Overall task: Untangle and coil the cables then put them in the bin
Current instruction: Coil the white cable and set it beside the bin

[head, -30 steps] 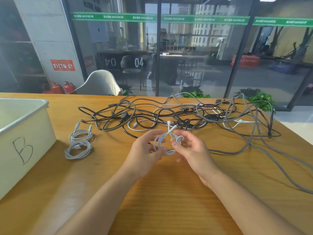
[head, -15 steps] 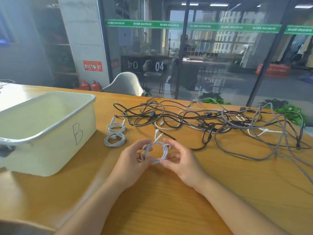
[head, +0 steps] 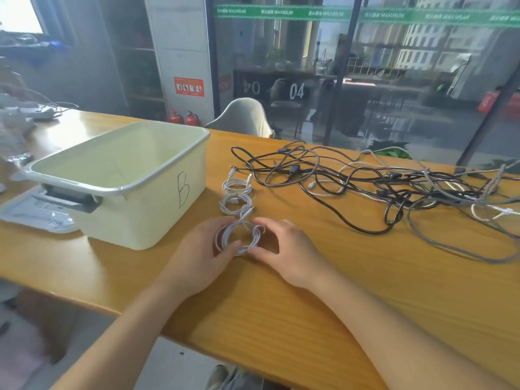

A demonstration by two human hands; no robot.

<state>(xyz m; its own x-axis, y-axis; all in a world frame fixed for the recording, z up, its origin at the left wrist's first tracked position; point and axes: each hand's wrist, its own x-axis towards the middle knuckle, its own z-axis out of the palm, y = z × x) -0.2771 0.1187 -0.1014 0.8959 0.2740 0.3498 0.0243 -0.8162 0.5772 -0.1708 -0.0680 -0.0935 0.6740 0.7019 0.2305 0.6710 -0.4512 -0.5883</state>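
Note:
A small coiled white cable [head: 242, 235] sits low over the wooden table [head: 281, 305], held between both hands. My left hand [head: 205, 249] grips its left side, thumb curled over the loops. My right hand [head: 284, 246] pinches its right side with thumb and fingertips. Two more coiled white cables [head: 236, 194] lie just beyond, next to the cream bin marked "B" [head: 135, 178], which stands to the left with nothing showing inside. A tangle of black, grey and white cables [head: 380, 187] spreads over the table's right half.
The bin's grey lid [head: 33, 212] lies flat to the left of the bin. A pale chair [head: 244, 116] stands behind the table in front of a glass wall. The table's near edge runs diagonally below my forearms.
My view has swung left, bringing the bin fully into sight. Both hands have carried the coiled white cable leftward, away from the tangle and toward the two coils beside the bin.

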